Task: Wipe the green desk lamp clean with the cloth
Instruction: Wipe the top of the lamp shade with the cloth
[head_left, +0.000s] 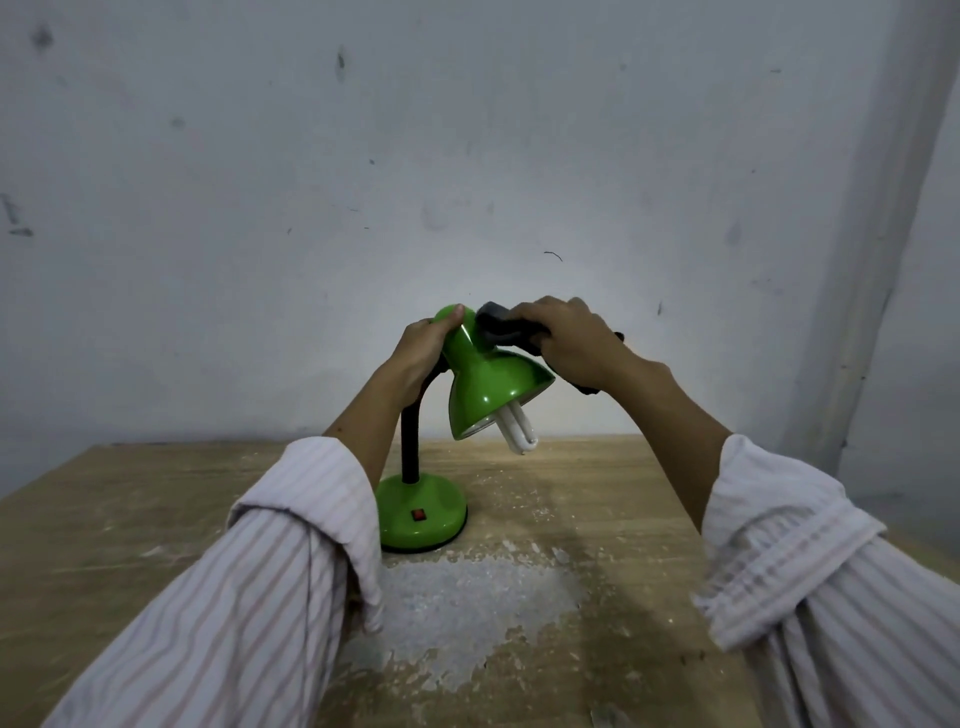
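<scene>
Wiping underway: left hand (423, 340) grips green desk lamp (483, 384) shade top at 10 o'clock, right hand (566, 338) pinches cloth (501, 330) against shade crown. Lamp stands mid-table (130, 499). Next, probably: sweep down toward rim.

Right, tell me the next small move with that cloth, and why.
Probably draw the cloth down from the top of the green shade toward its flared rim. The right hand presses the cloth only against the shade's upper neck, the left hand steadies the top, and the wide lower shade lies bare.
</scene>
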